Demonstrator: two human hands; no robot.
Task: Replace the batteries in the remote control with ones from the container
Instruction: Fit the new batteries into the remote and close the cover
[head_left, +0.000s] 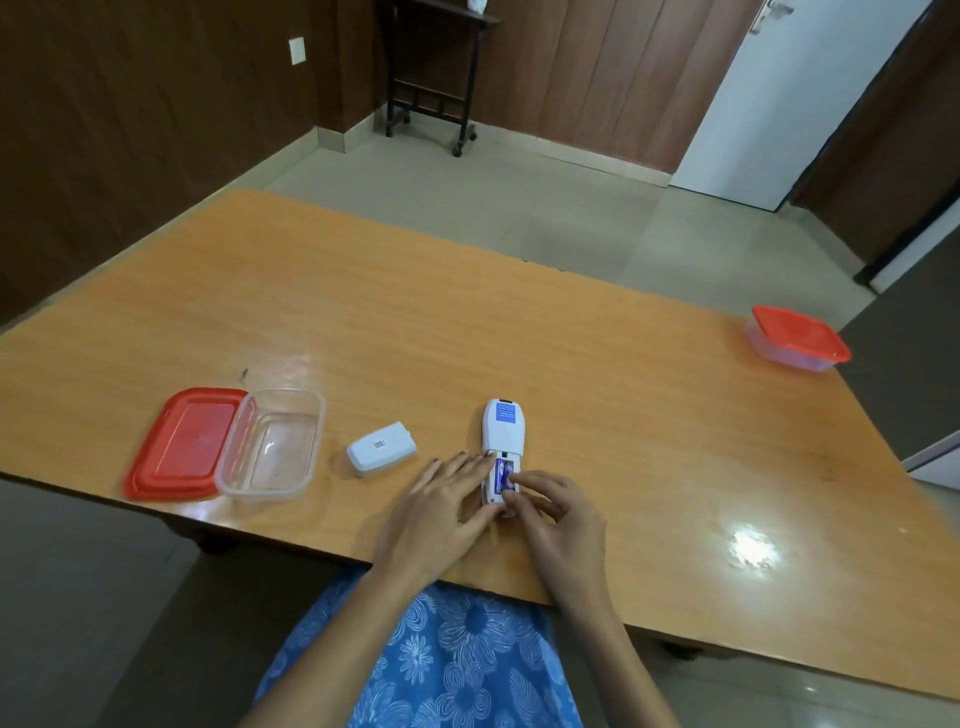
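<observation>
White plastic remote control (503, 431) lies face down near the wooden table's (571, 332) front edge; left hand (441, 506) flat, steadying it, right hand (550, 512) pinching blue batteries (503, 475) in open bay; risk: battery slips, seats crooked or reversed

Soft, even indoor light is filling the room, moderately bright, and seems to be coming from overhead. A ceiling light is glaring off the glossy table (571, 332) as a white hotspot near its right front edge, with a paler sheen spreading left of centre. Shadows are staying faint and short under the hands. The wide lens is bending the table edges and walls toward the corners. Detail is looking slightly soft throughout, and the dark wall panels are losing texture.
</observation>
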